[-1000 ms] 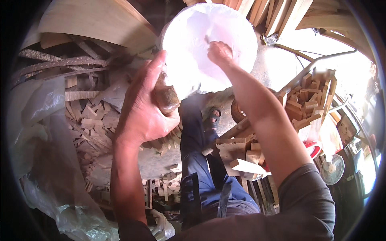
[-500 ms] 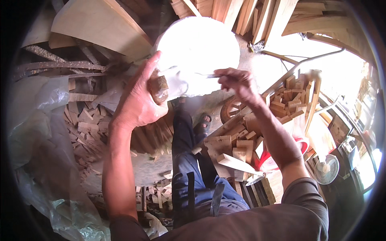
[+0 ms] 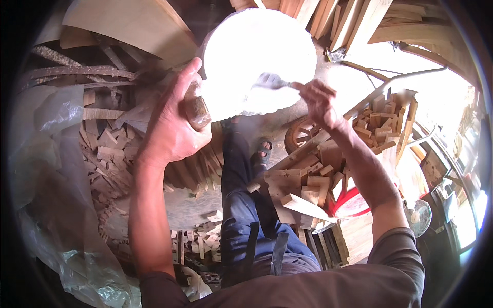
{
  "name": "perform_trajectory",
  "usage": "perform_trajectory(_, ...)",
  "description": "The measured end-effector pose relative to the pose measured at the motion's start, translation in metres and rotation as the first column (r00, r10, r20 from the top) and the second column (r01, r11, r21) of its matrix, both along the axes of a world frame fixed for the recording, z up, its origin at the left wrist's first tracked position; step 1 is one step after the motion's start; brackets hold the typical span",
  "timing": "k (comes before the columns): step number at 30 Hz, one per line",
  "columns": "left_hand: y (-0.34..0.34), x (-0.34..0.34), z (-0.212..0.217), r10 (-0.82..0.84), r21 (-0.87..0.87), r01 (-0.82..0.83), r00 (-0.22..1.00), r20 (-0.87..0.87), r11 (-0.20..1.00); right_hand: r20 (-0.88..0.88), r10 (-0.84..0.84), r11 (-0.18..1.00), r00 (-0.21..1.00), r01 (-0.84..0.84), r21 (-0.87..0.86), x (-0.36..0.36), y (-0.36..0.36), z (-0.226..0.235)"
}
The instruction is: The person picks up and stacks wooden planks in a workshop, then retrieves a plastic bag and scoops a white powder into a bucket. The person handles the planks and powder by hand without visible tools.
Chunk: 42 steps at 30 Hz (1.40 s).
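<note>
Since the earlier frame, the right hand (image 3: 318, 100) is drawing back from the white disc (image 3: 259, 59), its fingers pinching a small brush (image 3: 272, 81) whose tip is lying on the disc's lower edge; this suggests brushing along the rim. Leftmost, a clear plastic bag (image 3: 56, 169) is lying beside wood offcuts (image 3: 108, 149). Left hand (image 3: 174, 128) is gripping a brown block (image 3: 197, 108), fingers curled around it. Rightward, a wheelbarrow (image 3: 380, 123) is holding cut wooden blocks.
</note>
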<state>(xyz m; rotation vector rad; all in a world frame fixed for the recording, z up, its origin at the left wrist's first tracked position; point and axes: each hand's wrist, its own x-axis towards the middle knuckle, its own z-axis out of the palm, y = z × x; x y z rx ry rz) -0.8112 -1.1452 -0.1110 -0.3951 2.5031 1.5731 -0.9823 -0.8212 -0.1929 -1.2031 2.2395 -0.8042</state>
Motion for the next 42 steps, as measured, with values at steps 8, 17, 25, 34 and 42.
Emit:
perform_trajectory(8,0.0,0.015,-0.003,0.12,0.091,-0.12,0.993,0.001,0.989,-0.096,-0.398,0.766,0.912,0.388,0.512,-0.004,-0.117,-0.139)
perform_trajectory(17,0.001,-0.005,0.003,0.034,-0.001,-0.034,0.999,0.001,0.999,0.499,-0.652,0.74,0.571,0.335,0.583,-0.016,-0.084,-0.089)
perform_trajectory(25,0.004,-0.017,0.006,0.007,0.024,-0.008,0.999,0.032,1.0,0.793,-0.431,0.858,0.43,0.467,0.213,0.012,-0.047,0.035)
perform_trajectory(34,0.001,-0.011,0.007,0.03,0.061,-0.034,0.997,0.064,0.998,0.094,0.153,0.971,0.984,-0.132,-0.199,0.021,-0.034,-0.003)
perform_trajectory(42,-0.002,-0.007,0.003,0.041,0.052,-0.044,0.997,0.071,0.998,-0.006,-0.232,0.972,0.973,0.232,0.047,0.007,-0.024,-0.017)
